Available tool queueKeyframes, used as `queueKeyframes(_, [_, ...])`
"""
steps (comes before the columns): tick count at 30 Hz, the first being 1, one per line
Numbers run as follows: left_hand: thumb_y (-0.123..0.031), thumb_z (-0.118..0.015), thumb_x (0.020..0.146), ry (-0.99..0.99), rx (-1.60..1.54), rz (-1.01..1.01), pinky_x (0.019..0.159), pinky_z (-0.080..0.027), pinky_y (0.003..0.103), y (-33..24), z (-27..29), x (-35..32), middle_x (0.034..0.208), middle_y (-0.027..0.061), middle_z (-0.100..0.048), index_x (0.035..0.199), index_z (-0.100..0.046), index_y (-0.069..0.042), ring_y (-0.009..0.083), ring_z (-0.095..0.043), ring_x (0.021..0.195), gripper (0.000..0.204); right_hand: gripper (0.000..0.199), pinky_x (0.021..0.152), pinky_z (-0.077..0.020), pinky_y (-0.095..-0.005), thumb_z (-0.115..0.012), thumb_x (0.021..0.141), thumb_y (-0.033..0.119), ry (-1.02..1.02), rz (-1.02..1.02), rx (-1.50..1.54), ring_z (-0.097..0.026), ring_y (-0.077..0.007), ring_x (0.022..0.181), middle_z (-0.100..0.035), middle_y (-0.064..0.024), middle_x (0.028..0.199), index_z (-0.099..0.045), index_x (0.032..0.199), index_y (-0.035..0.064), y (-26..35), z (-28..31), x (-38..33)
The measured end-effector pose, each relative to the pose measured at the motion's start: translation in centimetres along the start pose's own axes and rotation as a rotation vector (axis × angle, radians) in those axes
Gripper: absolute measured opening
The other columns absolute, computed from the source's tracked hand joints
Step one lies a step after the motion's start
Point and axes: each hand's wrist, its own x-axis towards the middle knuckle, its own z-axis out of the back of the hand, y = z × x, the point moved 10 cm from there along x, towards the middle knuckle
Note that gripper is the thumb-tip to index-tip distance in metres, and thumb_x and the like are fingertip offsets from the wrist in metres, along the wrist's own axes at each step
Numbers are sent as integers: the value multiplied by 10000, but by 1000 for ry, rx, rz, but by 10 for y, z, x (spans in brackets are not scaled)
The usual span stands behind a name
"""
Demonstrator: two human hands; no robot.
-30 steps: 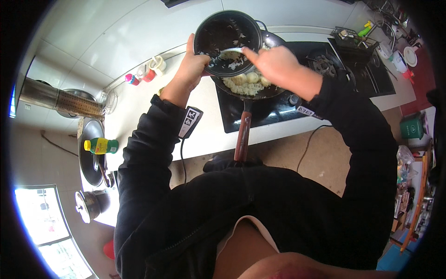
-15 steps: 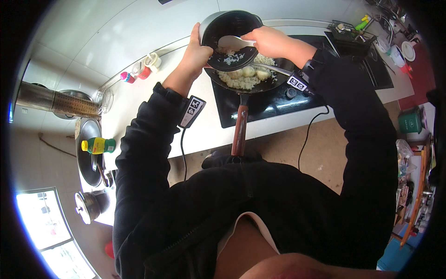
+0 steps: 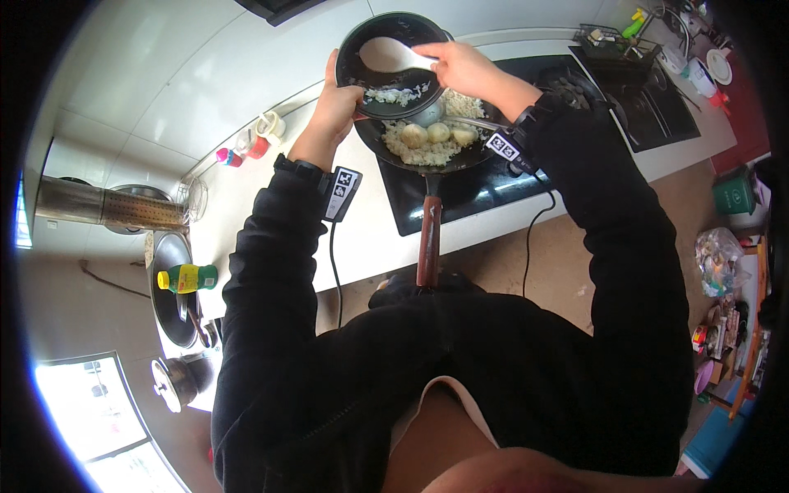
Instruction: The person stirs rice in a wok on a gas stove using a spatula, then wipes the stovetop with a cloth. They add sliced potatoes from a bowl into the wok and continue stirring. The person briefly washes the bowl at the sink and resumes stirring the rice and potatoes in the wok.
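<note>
My left hand point(image 3: 337, 113) grips the rim of a dark inner pot point(image 3: 353, 72), which is tilted over the frying pan point(image 3: 371, 141). A small patch of cooked rice point(image 3: 393, 95) clings inside the pot near its lower edge. My right hand point(image 3: 465, 71) is closed on the handle of a white rice paddle point(image 3: 386, 55), its bowl inside the pot above that rice. Below, the pan holds more rice point(image 3: 429, 154) and several pale round lumps point(image 3: 439, 133). A metal utensil's shaft point(image 3: 478, 123) lies across the pan. Its wooden handle point(image 3: 429, 238) points toward me.
The pan stands on a black cooktop point(image 3: 485, 197) in a white counter point(image 3: 263, 209). Small jars point(image 3: 269, 127) line the wall at left. A green bottle with a yellow cap point(image 3: 187, 278) lies over a dark wok point(image 3: 167, 308). A sink point(image 3: 657, 111) is at right.
The paddle has risen off the rice toward the pot's upper part, its bowl now bare-looking. The pot has shifted slightly left, and the rice lies nearer its lower edge.
</note>
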Motion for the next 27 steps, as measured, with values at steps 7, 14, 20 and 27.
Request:
queueKeyframes(7, [135, -420, 741, 132, 113, -149, 681, -515, 301, -20, -5, -5, 1320, 159, -490, 1566, -61, -245, 206, -588, 937, 977, 461, 713, -549, -406, -514, 887, 95, 217, 423, -702, -703, -297, 830, -719, -114, 912, -598, 1307, 264, 47, -6, -19])
queueKeyframes(14, [143, -411, 745, 151, 244, -195, 711, -509, 297, -30, -19, -7, 1299, 215, -498, 1569, -61, -211, 243, -602, 952, 962, 454, 699, -565, -356, -545, 876, 77, 123, 460, -797, -708, -275, 805, -711, -101, 842, -603, 1301, 223, 59, 10, -19])
queueKeyframes(20, [141, -446, 743, 12, 229, -67, 777, -534, 322, -26, -18, -10, 1273, 238, -506, 1562, -77, -183, 280, -614, 994, 955, 459, 603, -559, -345, -558, 857, 103, -96, 284, -890, -706, -270, 740, -697, -98, 801, -579, 1313, 149, 45, 36, -17])
queueKeyframes(27, [139, -474, 726, -10, 453, -219, 1004, -456, 374, -25, -25, 7, 1364, 266, -393, 1550, -127, -152, 369, -481, 1235, 941, 405, 621, -551, -378, -515, 872, 104, 49, 327, -746, -709, -276, 727, -713, -93, 792, -599, 1268, 92, 20, -10, -27])
